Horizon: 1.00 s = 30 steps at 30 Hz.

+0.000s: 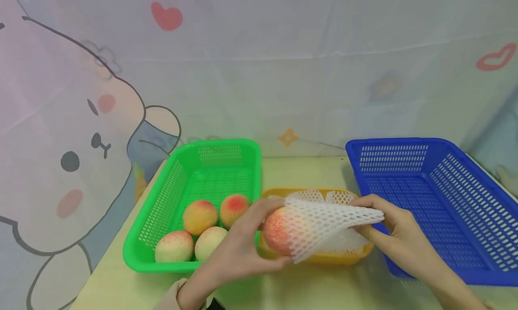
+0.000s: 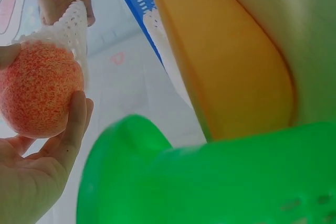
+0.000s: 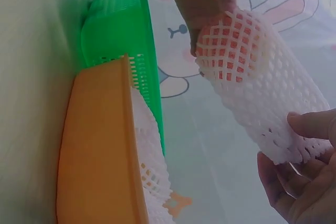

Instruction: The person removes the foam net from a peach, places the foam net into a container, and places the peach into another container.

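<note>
A red-and-yellow peach (image 1: 277,232) sits partly inside a white foam net sleeve (image 1: 319,222), its red end bare toward the left. My left hand (image 1: 243,242) grips the peach, fingers over the top and thumb underneath. With thumb and fingers, my right hand (image 1: 398,235) pinches the narrow far end of the sleeve. In the left wrist view the bare red side of the peach (image 2: 39,90) rests in the left fingers. The right wrist view shows the net (image 3: 273,87) stretched between both hands, above a yellow basket (image 1: 323,257) holding more foam nets.
To the left a green basket (image 1: 131,238) holds several peaches (image 1: 200,217) at its near end. A blue basket (image 1: 437,278) stands on the right. Behind the table (image 1: 303,170) hangs a printed cloth (image 1: 251,76).
</note>
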Each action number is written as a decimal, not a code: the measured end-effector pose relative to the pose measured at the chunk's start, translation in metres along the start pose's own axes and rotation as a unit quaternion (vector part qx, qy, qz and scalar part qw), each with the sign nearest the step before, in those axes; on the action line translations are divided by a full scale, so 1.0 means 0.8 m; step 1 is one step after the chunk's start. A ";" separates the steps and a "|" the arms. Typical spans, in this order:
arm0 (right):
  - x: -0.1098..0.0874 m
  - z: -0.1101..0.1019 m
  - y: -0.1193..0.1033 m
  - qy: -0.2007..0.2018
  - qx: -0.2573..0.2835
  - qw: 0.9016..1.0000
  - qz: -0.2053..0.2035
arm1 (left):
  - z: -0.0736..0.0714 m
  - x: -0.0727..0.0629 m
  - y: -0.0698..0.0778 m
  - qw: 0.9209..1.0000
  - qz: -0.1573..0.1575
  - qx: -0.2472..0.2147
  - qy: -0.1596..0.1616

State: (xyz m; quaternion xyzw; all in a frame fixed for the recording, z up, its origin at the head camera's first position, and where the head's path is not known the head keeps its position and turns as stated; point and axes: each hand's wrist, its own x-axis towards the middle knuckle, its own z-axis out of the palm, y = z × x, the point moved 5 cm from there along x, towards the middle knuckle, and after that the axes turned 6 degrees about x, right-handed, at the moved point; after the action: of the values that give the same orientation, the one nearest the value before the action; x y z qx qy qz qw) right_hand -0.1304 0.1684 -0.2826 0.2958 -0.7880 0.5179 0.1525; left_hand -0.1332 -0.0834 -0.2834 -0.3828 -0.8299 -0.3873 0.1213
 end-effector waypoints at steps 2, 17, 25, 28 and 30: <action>0.000 -0.004 0.001 0.013 0.003 1.000 0.006 | -0.002 -0.003 -0.002 1.000 -0.009 0.008 -0.002; 0.005 -0.016 -0.004 0.086 -0.053 0.995 0.010 | -0.023 -0.033 -0.017 0.992 -0.080 0.097 -0.008; 0.007 -0.005 -0.011 0.164 -0.130 0.977 -0.035 | -0.045 -0.035 -0.023 0.987 -0.100 0.129 0.006; 0.009 0.004 -0.013 0.158 -0.146 0.974 -0.074 | -0.054 -0.034 -0.025 0.981 -0.128 0.143 0.003; 0.011 0.010 -0.014 0.157 -0.158 0.969 -0.104 | -0.061 -0.034 -0.025 0.977 -0.142 0.158 0.002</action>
State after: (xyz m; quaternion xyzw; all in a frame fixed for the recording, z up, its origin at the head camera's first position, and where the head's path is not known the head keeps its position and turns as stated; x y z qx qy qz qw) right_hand -0.1300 0.1549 -0.2730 0.2629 -0.7911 0.4079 0.3723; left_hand -0.1343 -0.1419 -0.2755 -0.2365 -0.9261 -0.2655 0.1259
